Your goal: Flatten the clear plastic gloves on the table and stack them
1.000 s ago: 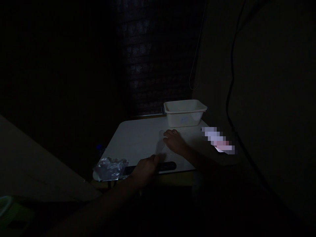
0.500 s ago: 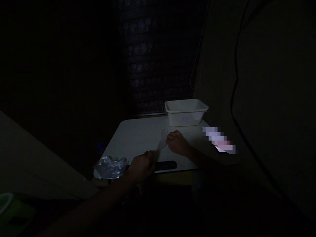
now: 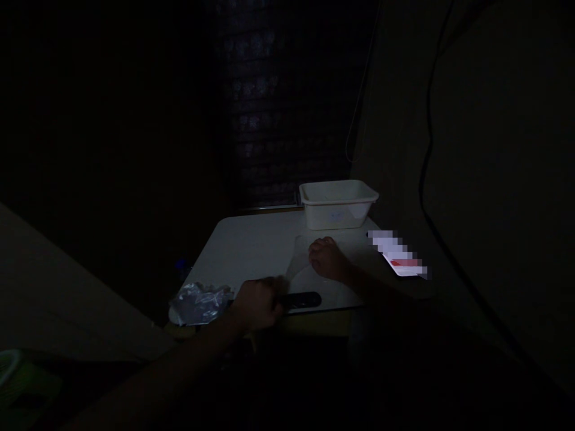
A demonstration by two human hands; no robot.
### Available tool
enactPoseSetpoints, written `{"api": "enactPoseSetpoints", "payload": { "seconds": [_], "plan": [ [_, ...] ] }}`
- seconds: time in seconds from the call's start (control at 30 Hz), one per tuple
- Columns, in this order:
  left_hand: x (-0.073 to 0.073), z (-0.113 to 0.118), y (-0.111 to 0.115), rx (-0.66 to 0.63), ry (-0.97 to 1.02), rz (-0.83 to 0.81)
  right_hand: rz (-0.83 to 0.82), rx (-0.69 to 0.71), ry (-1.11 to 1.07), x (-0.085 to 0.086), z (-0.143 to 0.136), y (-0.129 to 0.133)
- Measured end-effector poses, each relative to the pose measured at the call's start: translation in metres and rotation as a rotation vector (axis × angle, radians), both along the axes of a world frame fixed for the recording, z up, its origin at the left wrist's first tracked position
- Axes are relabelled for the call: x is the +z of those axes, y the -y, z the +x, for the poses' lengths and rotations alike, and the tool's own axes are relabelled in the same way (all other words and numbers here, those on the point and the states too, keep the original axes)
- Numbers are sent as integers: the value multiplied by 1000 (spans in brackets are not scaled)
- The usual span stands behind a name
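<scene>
The room is very dim. Between my hands stretches a pale, see-through plastic piece [image 3: 297, 257], probably a thin bag or film, above the tabletop. My left hand [image 3: 259, 303] is closed at its near end, over the table's front edge, and blurred. My right hand [image 3: 327, 258] has its fingers curled at the right side of the plastic; its exact hold is hidden. A dark elongated strip or slot [image 3: 303, 300] runs along the front edge, partly behind my left hand. Crumpled clear plastic [image 3: 202, 303] lies left of my left hand.
On the white table [image 3: 247, 245], a white rectangular tub [image 3: 339, 212] stands at the back right. A lit phone [image 3: 399, 257], partly pixelated, lies on the right. A dark cable [image 3: 429, 137] hangs along the right wall. A green basket [image 3: 22, 383] is at lower left.
My right hand has moved slightly to the right, away from my left hand, and the see-through plastic between them looks more spread out. My left hand has barely shifted.
</scene>
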State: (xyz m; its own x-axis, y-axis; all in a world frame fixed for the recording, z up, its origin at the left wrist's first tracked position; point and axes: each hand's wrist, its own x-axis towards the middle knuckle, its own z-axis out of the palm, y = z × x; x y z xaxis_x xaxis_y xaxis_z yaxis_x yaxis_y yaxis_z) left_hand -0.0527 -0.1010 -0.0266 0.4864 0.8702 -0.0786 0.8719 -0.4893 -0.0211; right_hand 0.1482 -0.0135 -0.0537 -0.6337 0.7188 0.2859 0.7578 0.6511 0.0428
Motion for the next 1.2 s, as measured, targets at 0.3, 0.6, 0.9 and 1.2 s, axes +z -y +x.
{"api": "enactPoseSetpoints", "payload": {
  "seconds": [0.3, 0.6, 0.9, 1.2],
  "plan": [
    [-27, -9, -3, -243, 99, 24, -80, -44, -70, -7, 11, -4],
    [-32, -15, -1, -360, 72, -26, -88, -69, -79, -9, 9, -5],
    [-25, -21, -4, -457, 136, -88, -74, -30, 38, -11, 12, -5],
    [-29, -21, -5, -385, 159, -60, -10, -44, -19, 1, 6, 0]
  ]
}}
